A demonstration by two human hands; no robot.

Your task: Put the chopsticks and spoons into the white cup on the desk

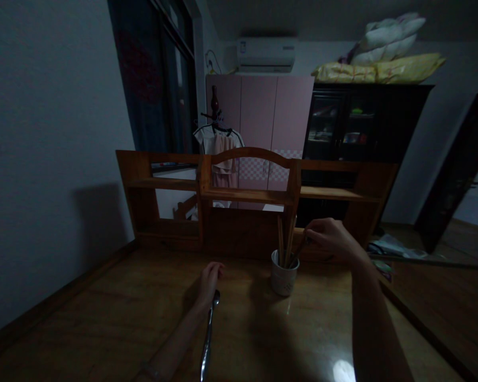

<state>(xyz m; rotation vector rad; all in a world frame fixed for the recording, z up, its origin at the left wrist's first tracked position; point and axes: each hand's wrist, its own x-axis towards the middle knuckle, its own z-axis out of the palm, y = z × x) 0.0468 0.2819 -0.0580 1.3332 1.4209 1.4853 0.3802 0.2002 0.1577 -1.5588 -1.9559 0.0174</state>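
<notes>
We see a warm brown table [103, 318] with streaky wood grain and a pale glare spot by its near edge. Toward the far edge stands a white cup [283, 278] with small dark specks on its side, holding reddish-brown chopsticks [281, 241]. By the near edge lies a silvery spoon [207, 339]. Along the far edge the shelf unit [163, 183] is orange-brown wood. Behind it we make out a pink wardrobe [258, 111] with a pink-and-white checked band low down, a pale pink and white garment [223, 159], a white air conditioner [266, 53], a black cabinet [382, 116], yellow bedding [382, 69] and a grey wall [43, 132]
</notes>
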